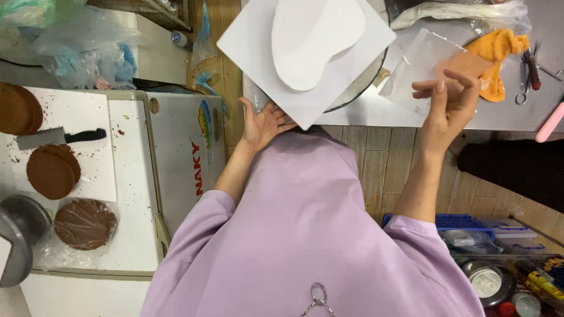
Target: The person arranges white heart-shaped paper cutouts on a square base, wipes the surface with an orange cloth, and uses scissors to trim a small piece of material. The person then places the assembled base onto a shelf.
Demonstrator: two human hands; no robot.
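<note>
Step in hand, as we judge it: readying a cake base.

Our left hand [264, 124], open and grasping nothing, touches the near corner of the square white cake board [258, 44]. A white rounded card cutout [311, 41] lies on the board.

Right of the board, our right hand [449, 97] pinches a clear plastic sheet [420, 61] over the steel counter [511, 120].

Next likely calls for a steady board.

A plain white square board [258, 44] with a white curved cutout [311, 38] on it is noted at the near edge of the grey steel worktop [376, 114], beside a clear film sheet [420, 64] and an orange cloth [499, 53]. Dark brown cake rounds [53, 171] are recorded on white paper [88, 126] speckled with brown crumbs, alongside a black-handled knife [61, 137]. A plain lilac garment [305, 235] is worn.
</note>
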